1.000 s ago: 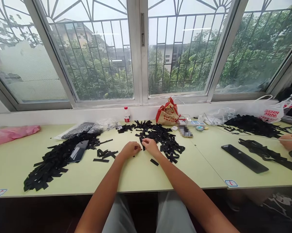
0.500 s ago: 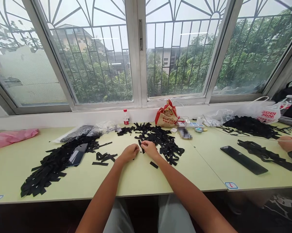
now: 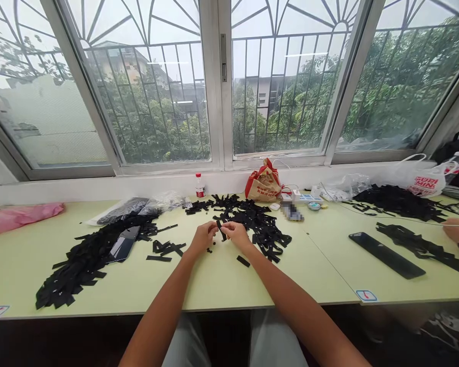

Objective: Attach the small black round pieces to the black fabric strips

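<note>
A short black fabric strip (image 3: 219, 224) stands between my two hands above the table. My right hand (image 3: 237, 235) pinches it between thumb and fingers. Close against the strip's left side, the fingertips of my left hand (image 3: 204, 238) are pressed together; what they hold is too small to make out. Several tiny black ring-like pieces (image 3: 210, 250) lie on the table just below my left hand. Behind my hands spreads a loose heap of black strips (image 3: 248, 211). One single strip (image 3: 243, 261) lies beside my right wrist.
A long pile of black strips (image 3: 84, 262) with a phone (image 3: 124, 244) on it lies left. A few strips (image 3: 166, 248) lie nearer. Along the window stand a bottle (image 3: 200, 186), a paper bag (image 3: 263, 183) and a power strip (image 3: 305, 198). A dark flat case (image 3: 385, 255) lies right, near another person's arm (image 3: 458, 232).
My left hand has come closer to the strip, its fingertips now nearly at it. The tiny black pieces below it show more plainly. The view has shifted slightly.
</note>
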A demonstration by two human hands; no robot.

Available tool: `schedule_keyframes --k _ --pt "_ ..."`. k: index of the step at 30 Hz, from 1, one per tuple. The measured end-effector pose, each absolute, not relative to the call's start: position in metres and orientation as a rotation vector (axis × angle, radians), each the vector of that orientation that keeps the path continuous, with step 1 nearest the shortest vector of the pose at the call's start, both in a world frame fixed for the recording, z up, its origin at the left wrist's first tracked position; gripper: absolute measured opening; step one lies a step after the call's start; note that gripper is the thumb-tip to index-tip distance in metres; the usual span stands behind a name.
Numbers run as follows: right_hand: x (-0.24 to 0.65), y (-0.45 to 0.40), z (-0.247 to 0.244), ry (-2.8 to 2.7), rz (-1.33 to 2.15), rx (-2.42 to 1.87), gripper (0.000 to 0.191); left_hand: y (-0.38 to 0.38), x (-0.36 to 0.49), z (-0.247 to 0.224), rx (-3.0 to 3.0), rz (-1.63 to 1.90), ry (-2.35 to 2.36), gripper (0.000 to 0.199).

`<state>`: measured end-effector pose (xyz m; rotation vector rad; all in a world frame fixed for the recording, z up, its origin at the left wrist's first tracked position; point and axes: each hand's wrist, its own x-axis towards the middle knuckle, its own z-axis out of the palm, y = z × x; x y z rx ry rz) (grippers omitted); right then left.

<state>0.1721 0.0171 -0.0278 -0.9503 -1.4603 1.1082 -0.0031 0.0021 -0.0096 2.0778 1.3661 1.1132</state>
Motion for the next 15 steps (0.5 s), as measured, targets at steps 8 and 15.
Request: schedule_keyframes --k 8,15 --pt "0.1739 0.0172 -0.0202 -1.234 1.312 -0.874 0.04 0.0078 -0.0026 -0.0072 1.859 1.173 1.208 0.034" --pt "0.1745 0.0199 -0.0229 -1.205 1.373 -0.84 0.046 0.0033 0.0014 -0.0003 1.718 1.225 1.117 0.039"
